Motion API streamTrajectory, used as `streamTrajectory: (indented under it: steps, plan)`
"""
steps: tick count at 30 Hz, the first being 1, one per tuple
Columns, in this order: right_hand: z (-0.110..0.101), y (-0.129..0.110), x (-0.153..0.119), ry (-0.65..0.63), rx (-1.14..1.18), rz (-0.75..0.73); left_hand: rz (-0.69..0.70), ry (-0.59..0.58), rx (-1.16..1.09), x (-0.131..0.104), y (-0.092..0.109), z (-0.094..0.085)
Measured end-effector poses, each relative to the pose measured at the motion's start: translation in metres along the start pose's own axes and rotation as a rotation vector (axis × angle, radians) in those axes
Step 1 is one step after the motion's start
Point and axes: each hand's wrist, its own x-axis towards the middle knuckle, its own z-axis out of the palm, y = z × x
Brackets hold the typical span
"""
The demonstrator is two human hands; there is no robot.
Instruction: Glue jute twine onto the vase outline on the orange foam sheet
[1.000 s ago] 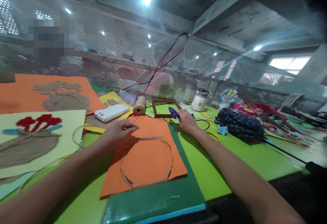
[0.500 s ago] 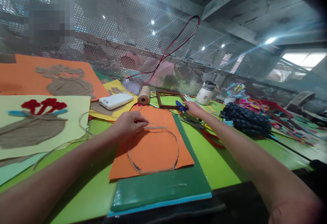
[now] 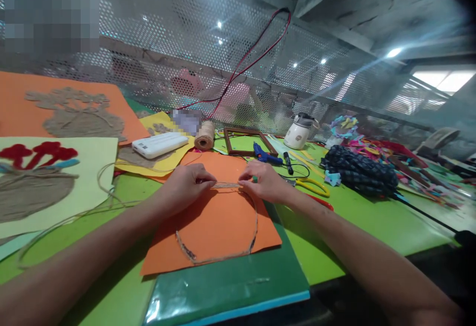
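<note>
An orange sheet (image 3: 219, 227) lies on a green book (image 3: 230, 286), with twine (image 3: 256, 217) forming a rounded outline on it. Across the top of the outline runs a short band of twine (image 3: 227, 185). My left hand (image 3: 191, 182) pinches the band's left end, fingers closed. At the right end, my right hand (image 3: 262, 180) has thumb and fingertips pressed together on the same band. A blue glue gun (image 3: 266, 155) lies on the table just beyond my right hand, touched by neither hand.
Behind are a white power bank (image 3: 159, 145), a twine spool (image 3: 204, 135), a brown frame (image 3: 247, 142) and a white bottle (image 3: 298, 132). Finished twine pictures (image 3: 100, 167) lie left. Yellow-handled scissors (image 3: 312, 187) and dark checked cloth (image 3: 359, 172) lie right.
My right hand has let go of the glue gun and come left to the twine band. My left hand stays at its left end. The orange sheet's lower left has shifted leftward in view.
</note>
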Motion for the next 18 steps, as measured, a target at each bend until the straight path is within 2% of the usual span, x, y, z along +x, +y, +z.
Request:
streamTrajectory:
  steps: [5,11,18]
  plan:
    - [0.004,0.008,0.001,-0.002,0.005,0.014,0.0,-0.024,0.029,0.002,-0.001,0.001]
    - [0.001,0.019,0.002,0.015,0.022,0.147,0.07,-0.043,0.163,0.006,-0.007,0.005]
    - [0.002,0.015,-0.003,-0.033,0.034,0.157,0.123,-0.052,0.223,0.006,-0.007,0.008]
